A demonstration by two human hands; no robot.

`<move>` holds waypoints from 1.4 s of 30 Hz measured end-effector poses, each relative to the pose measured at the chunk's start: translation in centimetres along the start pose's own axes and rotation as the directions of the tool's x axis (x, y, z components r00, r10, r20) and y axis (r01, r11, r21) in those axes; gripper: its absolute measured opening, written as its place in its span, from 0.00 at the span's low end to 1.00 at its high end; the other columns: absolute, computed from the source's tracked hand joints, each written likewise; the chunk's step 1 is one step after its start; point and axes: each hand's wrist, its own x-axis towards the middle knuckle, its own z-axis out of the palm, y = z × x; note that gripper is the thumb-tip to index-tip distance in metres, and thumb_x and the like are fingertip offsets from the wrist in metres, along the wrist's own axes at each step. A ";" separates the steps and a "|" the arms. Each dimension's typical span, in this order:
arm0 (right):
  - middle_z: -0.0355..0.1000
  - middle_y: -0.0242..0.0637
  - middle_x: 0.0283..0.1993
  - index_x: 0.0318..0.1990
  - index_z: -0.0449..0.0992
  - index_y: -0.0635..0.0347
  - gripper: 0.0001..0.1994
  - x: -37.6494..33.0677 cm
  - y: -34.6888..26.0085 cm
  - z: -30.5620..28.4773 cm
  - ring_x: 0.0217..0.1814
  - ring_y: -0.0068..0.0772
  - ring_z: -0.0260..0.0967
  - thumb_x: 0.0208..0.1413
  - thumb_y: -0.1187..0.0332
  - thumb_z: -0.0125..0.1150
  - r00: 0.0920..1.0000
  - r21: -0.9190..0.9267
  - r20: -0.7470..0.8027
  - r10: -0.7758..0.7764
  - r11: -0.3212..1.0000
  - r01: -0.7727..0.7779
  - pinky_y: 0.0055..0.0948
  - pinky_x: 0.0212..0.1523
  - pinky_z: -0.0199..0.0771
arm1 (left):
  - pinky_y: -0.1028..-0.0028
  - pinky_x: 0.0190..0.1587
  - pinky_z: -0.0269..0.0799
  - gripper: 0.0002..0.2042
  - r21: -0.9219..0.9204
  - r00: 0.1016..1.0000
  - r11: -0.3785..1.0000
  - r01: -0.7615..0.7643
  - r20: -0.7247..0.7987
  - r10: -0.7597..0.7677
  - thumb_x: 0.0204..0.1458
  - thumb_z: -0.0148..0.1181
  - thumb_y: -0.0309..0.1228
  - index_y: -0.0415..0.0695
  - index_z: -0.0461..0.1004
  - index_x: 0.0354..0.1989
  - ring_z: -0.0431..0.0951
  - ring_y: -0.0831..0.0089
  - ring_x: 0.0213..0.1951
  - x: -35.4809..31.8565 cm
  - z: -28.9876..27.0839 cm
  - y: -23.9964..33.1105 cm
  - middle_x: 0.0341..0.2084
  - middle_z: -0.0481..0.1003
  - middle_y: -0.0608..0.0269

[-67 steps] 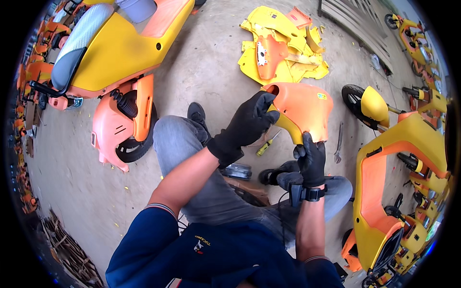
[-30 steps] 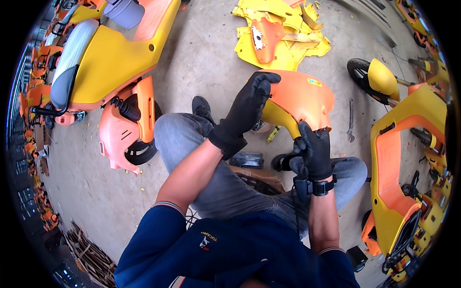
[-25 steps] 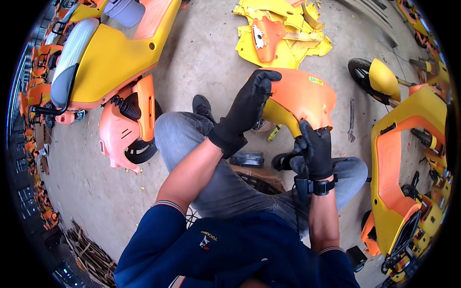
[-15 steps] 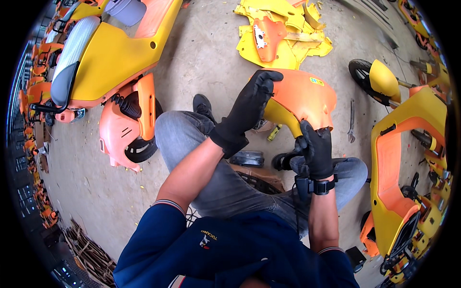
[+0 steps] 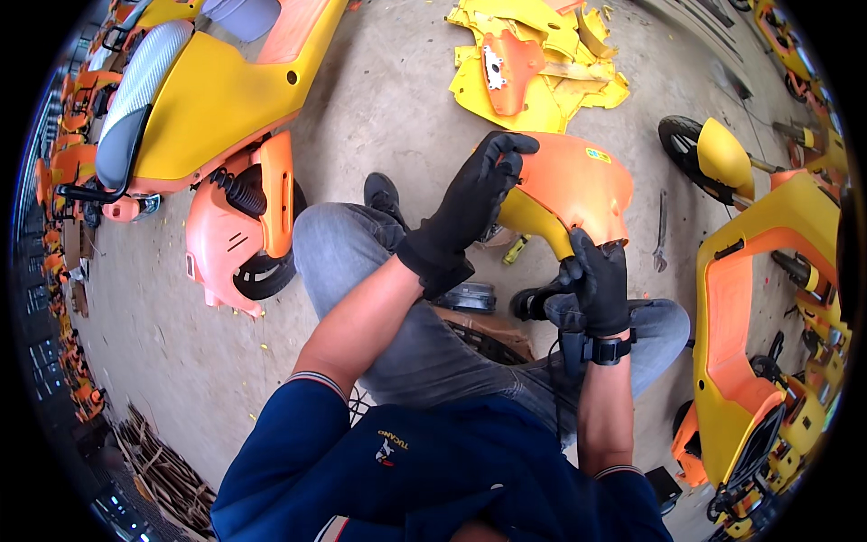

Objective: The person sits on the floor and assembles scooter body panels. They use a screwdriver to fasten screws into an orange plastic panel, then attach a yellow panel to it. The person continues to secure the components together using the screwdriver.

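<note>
I sit with my knees apart and hold an orange and yellow plastic scooter panel up in front of me. My left hand, in a black glove, grips the panel's upper left edge. My right hand, also in a black glove, clutches the panel's lower end, with a black watch on that wrist. The panel's underside is hidden from me.
A yellow and orange scooter lies on the concrete floor at my left. A pile of yellow and orange body panels lies ahead. Another scooter frame stands at my right, a spanner and a yellow-handled tool on the floor near it.
My view has shifted closer to the panel. Both hands have kept their hold on it, and the panel has turned slightly and come a little nearer to my lap.
</note>
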 end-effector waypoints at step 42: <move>0.65 0.24 0.27 0.48 0.70 0.57 0.09 1.0 3.3 -1.0 0.23 0.17 0.60 0.64 0.67 0.58 0.996 0.009 0.092 -0.012 1.000 0.011 0.25 0.27 0.67 | 0.79 0.40 0.66 0.10 -0.079 0.983 0.995 -0.054 -0.178 0.039 0.65 0.50 0.33 0.41 0.73 0.46 0.67 0.83 0.34 0.1 1.0 -1.4 0.35 0.72 0.69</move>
